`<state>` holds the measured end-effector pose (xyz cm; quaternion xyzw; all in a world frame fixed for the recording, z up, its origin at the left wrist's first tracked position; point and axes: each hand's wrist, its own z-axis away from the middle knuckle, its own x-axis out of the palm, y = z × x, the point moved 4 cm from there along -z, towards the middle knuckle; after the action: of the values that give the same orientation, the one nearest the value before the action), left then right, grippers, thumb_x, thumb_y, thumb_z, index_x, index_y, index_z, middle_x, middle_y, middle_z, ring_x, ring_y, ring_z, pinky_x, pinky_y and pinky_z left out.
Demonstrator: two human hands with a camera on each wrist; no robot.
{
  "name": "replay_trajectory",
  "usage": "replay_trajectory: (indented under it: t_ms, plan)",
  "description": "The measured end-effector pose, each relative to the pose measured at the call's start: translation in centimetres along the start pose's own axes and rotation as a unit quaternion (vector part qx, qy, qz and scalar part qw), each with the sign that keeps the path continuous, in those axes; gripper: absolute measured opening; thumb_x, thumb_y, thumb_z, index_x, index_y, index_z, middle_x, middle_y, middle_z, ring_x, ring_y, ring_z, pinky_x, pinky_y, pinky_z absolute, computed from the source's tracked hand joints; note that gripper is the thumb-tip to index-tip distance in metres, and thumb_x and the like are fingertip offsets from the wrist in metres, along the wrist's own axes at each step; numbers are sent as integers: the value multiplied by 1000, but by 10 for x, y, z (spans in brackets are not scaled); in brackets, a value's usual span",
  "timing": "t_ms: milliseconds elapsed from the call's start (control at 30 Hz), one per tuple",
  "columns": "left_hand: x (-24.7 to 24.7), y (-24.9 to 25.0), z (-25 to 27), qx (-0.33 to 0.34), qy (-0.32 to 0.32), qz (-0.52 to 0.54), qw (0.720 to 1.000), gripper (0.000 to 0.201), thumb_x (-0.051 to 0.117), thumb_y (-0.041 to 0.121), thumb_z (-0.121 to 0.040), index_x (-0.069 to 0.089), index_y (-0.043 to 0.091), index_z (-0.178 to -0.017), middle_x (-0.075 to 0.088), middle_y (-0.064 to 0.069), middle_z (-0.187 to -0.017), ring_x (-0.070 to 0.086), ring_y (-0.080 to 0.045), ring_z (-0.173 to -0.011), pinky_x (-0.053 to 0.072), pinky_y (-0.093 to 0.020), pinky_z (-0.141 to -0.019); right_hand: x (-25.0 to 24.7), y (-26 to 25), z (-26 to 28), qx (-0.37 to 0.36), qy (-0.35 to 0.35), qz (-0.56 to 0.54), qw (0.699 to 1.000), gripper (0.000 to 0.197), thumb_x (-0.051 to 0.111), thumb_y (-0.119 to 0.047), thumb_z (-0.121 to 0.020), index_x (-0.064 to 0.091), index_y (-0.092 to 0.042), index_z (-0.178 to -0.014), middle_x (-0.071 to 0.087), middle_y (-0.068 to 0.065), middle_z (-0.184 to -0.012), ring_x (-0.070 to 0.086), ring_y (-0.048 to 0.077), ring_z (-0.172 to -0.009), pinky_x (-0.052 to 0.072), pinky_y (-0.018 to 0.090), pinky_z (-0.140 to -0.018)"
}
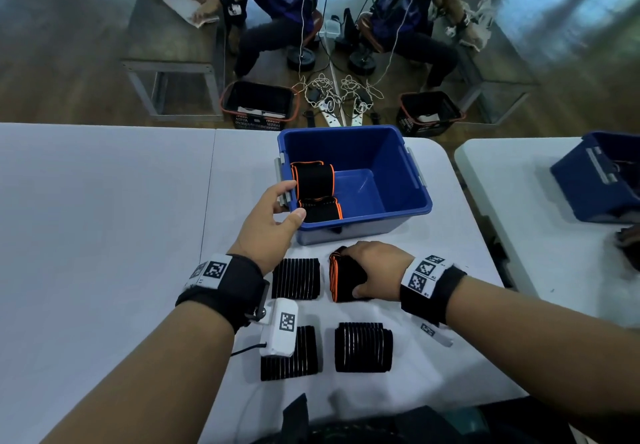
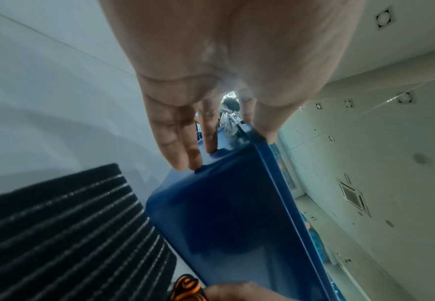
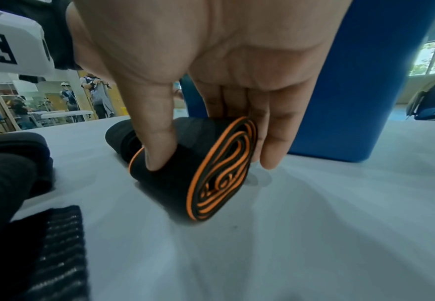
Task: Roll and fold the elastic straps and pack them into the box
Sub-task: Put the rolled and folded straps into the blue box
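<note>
A blue box (image 1: 360, 153) stands on the white table (image 1: 104, 218), with two rolled black-and-orange straps (image 1: 311, 175) (image 1: 320, 210) against its left wall. My left hand (image 1: 291, 201) holds the box's near-left corner: the thumb lies on the rim and the fingers (image 2: 183, 154) rest on the outer wall of the box (image 2: 224, 213). Just in front of the box, my right hand (image 1: 351, 272) grips a rolled black strap with orange edges (image 1: 341, 282) on the table. In the right wrist view the thumb and fingers pinch this roll (image 3: 219, 177), whose orange spiral end faces the camera.
Three folded ribbed black straps lie flat near me (image 1: 296, 278) (image 1: 291, 357) (image 1: 363, 346). A second white table with another blue box (image 1: 599, 180) stands to the right across a gap. Beyond the far edge are black baskets (image 1: 259, 104), cables and seated people.
</note>
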<state>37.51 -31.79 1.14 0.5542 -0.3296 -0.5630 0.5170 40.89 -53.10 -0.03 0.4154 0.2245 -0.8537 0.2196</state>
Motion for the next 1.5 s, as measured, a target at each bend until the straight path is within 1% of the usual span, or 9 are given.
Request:
replay_trajectory:
  t_ms: [167,333,533,700,767,867,967,1133,1500]
  plan:
    - [1,2,2,-18,3,11,1000,52,58,33,-99,34,56,-139,53,6,-122,60,-24,-116,53,-49,-100,1,-2,4,18,-7,-16,1000,42,75,-33,-69,57,-21,-105,62,-2,-98,59,19,-88,54,34,-74]
    - [-1,3,2,-26,0,6,1000,58,60,37,-97,31,54,-144,51,-5,-133,60,-27,-120,53,-49,-100,-23,3,27,27,7,-73,997,46,79,-38,-65,60,-27,-106,63,-9,-93,60,11,-83,53,27,-69]
    - [-3,4,-2,-24,-7,9,1000,56,58,30,-100,34,46,-148,54,-5,-127,65,-22,-105,55,-25,-73,-101,6,63,14,79,-138,987,44,87,-33,-63,64,-29,-100,67,-11,-91,63,3,-81,54,26,-72]
    - [-3,5,-1,-24,-15,11,1000,56,58,29,-100,35,44,-149,59,-7,-126,67,-22,-103,58,-30,-75,-155,0,39,3,138,-114,984,46,90,-31,-60,64,-31,-98,68,-13,-87,63,3,-78,51,24,-69]
    - [-4,6,0,-24,-14,12,1000,56,58,30,-100,35,45,-148,60,-7,-126,67,-22,-104,59,-36,-81,-165,-6,12,5,123,-89,988,45,90,-25,-63,65,-26,-101,69,-10,-89,64,6,-78,51,24,-68]
    - [-4,4,-1,-23,-7,8,1000,56,59,32,-99,36,47,-148,62,-5,-125,66,-20,-108,56,-44,-94,-171,-18,-34,10,87,-25,996,50,90,-23,-63,65,-19,-106,69,-3,-95,66,19,-87,56,35,-77]
    - [-3,1,-1,-28,-8,11,1000,56,60,35,-98,36,50,-146,62,0,-122,65,-20,-111,53,-49,-99,-166,-27,-71,19,40,29,999,54,91,-25,-61,65,-20,-107,70,-2,-95,66,21,-88,57,39,-80]
    - [-3,1,-2,-30,-5,23,999,56,61,34,-97,38,49,-146,61,7,-116,64,-20,-113,52,-50,-102,-154,-38,-107,25,-11,69,997,58,93,-28,-60,65,-17,-110,71,1,-95,67,22,-85,59,38,-79]
    - [-3,3,-3,-34,-11,26,999,55,61,35,-97,38,51,-145,57,8,-114,65,-21,-110,52,-50,-101,-146,-51,-125,41,-64,114,991,52,94,-34,-53,69,-20,-97,72,-2,-86,70,22,-78,60,42,-79]
